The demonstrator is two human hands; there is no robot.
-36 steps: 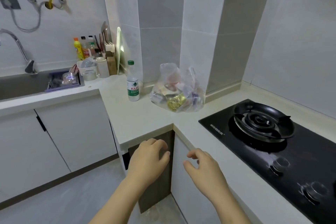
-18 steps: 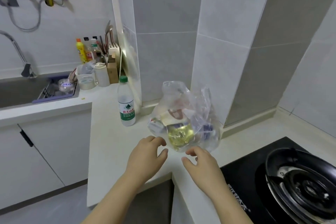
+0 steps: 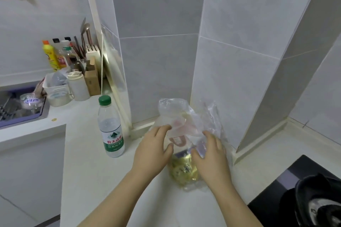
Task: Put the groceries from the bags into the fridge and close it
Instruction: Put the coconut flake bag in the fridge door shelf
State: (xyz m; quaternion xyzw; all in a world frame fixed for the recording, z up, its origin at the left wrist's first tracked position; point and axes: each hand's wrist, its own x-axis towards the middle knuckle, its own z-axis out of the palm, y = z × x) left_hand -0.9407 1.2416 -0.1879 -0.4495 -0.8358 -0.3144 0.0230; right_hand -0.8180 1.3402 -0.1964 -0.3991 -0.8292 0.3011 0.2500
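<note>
Plastic bag of groceries point(image 3: 184, 121) stands on the white worktop point(image 3: 84, 180), set into the corner where the tiled wall meets a projecting tiled column point(image 3: 230, 79). The bag is clear and crumpled, its top loose and upright. A gold-coloured packet point(image 3: 182, 173) shows through at its near lower end, and other packets above that are too blurred to identify. Left hand point(image 3: 153, 151) lies against the bag's left side, fingers loosely extended with the tips on the plastic and the thumb pointing towards the packets. It is not closed round anything. Right hand point(image 3: 212, 158) lies against the bag's right side in the same manner, fingers spread and relaxed over the plastic, thumb touching the front. Both forearms enter from the bottom edge. A clear water bottle point(image 3: 110, 127) with a green cap and green label stands upright just left of the left hand, apart from the bag. Black gas hob point(image 3: 273, 199) occupies the lower right, with its burner ring point(image 3: 317, 204) partly in view. Further back on the left stand a yellow detergent bottle point(image 3: 48, 55), a knife block point(image 3: 93, 52) and a white lidded jug point(image 3: 77, 86). A purple tray point(image 3: 27, 120) holding dishes sits at the far left.
</note>
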